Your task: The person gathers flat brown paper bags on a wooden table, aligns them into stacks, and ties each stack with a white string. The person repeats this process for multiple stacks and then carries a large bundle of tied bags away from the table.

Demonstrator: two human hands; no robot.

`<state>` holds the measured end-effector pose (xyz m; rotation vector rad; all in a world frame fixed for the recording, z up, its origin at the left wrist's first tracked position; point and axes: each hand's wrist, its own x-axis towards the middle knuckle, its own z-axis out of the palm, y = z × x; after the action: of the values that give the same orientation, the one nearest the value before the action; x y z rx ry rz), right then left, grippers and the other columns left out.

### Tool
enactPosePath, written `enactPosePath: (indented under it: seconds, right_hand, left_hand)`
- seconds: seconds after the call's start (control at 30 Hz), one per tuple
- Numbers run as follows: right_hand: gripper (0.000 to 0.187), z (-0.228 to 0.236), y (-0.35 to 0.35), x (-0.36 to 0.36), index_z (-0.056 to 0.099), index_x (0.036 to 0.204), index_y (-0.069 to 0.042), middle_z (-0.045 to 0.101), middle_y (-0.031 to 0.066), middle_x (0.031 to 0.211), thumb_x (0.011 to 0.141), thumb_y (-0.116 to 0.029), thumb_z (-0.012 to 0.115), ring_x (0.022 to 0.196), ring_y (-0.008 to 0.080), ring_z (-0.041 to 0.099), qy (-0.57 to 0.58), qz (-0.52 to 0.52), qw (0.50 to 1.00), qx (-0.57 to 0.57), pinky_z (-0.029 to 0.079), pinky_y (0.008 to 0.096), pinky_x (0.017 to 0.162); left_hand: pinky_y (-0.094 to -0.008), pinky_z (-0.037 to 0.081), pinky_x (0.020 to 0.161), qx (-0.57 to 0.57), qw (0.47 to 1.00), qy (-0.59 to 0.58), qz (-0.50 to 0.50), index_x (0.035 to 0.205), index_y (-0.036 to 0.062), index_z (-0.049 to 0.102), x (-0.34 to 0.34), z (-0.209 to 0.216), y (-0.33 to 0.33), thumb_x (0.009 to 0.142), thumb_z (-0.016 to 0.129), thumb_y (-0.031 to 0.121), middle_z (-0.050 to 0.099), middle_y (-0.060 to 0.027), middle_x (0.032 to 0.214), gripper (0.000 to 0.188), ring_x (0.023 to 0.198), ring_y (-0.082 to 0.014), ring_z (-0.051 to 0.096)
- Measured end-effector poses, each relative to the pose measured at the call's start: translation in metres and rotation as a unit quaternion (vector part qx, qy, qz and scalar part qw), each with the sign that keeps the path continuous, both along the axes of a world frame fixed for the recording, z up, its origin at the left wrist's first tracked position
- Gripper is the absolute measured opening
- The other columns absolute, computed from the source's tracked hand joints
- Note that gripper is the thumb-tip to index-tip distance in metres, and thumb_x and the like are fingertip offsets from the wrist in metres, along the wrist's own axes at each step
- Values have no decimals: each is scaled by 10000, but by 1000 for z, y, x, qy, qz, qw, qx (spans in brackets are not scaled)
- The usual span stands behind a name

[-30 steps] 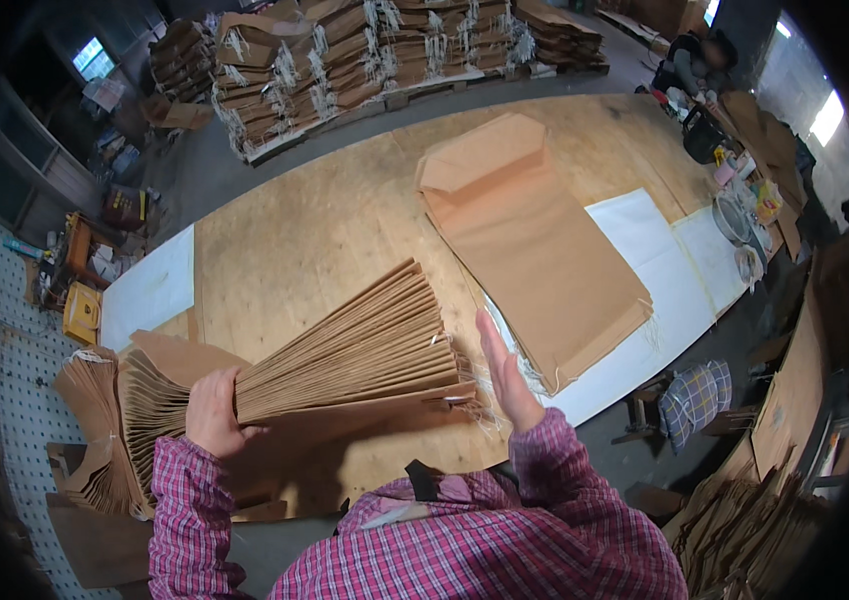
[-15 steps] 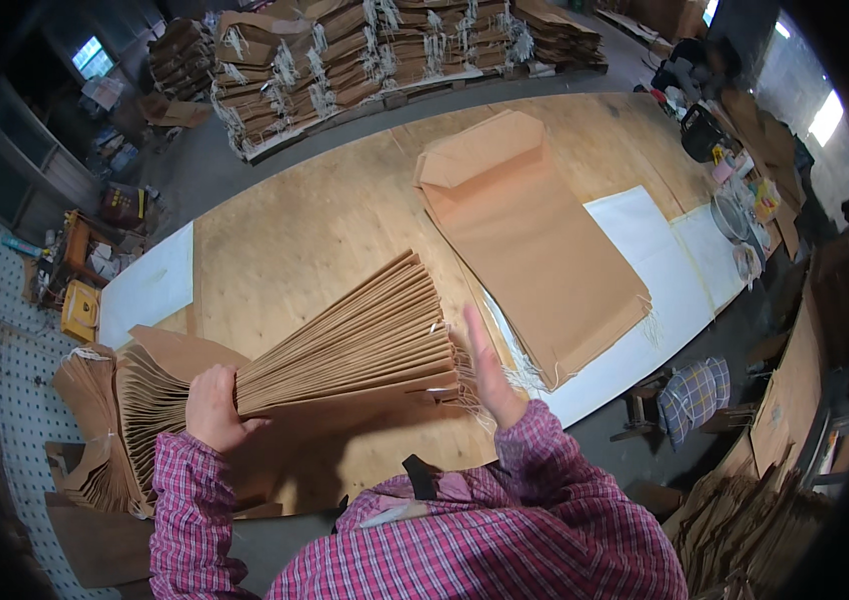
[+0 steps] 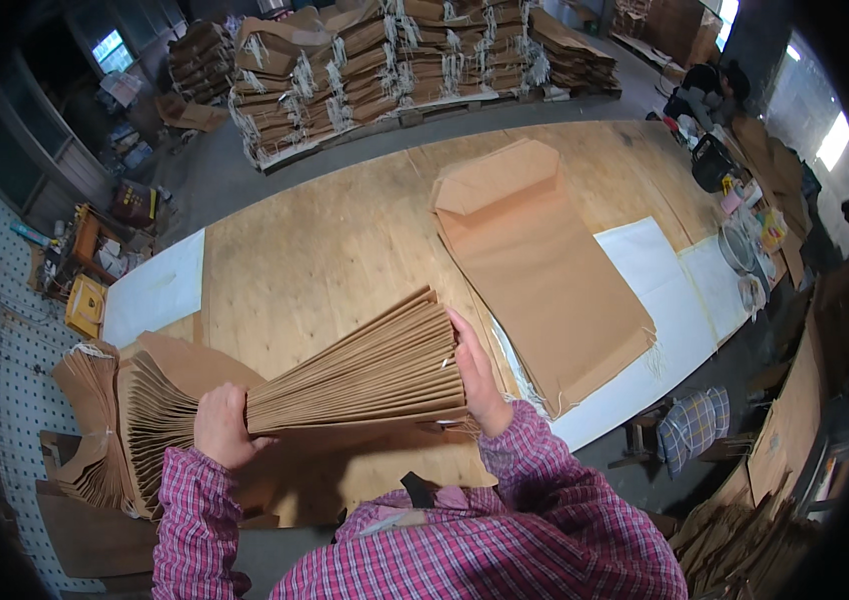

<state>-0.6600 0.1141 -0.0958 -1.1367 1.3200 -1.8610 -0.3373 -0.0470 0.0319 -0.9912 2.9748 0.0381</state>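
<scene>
Pinched midway, a brown paper stack (image 3: pixel 370 372) fans toward both ends on the table (image 3: pixel 305 250).

No words, labels, brands, numbers or signs could be read. Toward the far left, a dark red box (image 3: pixel 133 204) carried small yellowish marks, too tiny and blurred to tell whether they were lettering or plain decoration.

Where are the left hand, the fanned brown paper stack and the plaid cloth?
Left hand (image 3: pixel 222 428), head view: its back.
Fanned brown paper stack (image 3: pixel 370 375), head view: sheet edges.
Plaid cloth (image 3: pixel 694 427), head view: middle.
</scene>
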Motion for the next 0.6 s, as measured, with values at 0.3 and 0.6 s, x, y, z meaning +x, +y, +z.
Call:
enactPosePath:
  seconds: [0.3, 0.6]
  right_hand:
    - [283, -9, -15, -37, 621, 1135, 35, 665, 79, 1059, 1046, -198, 488, 963, 117, 610, -70, 37, 994, 81, 492, 275, 878]
    - [233, -8, -36, -50, 666, 1075, 7, 642, 33, 989, 860, 91, 632, 825, 66, 596, -99, 56, 993, 36, 490, 191, 732]
  left_hand:
    - [-450, 427, 840, 2, 1000, 0, 3, 1113, 38, 522, -2, -1, -1, 517, 926, 289, 560, -134, 972, 762, 956, -362, 549]
    - [-443, 431, 817, -2, 1000, 2, -5, 1082, 39, 528, -4, 1, 0, 559, 902, 300, 566, -122, 933, 695, 917, -343, 555]
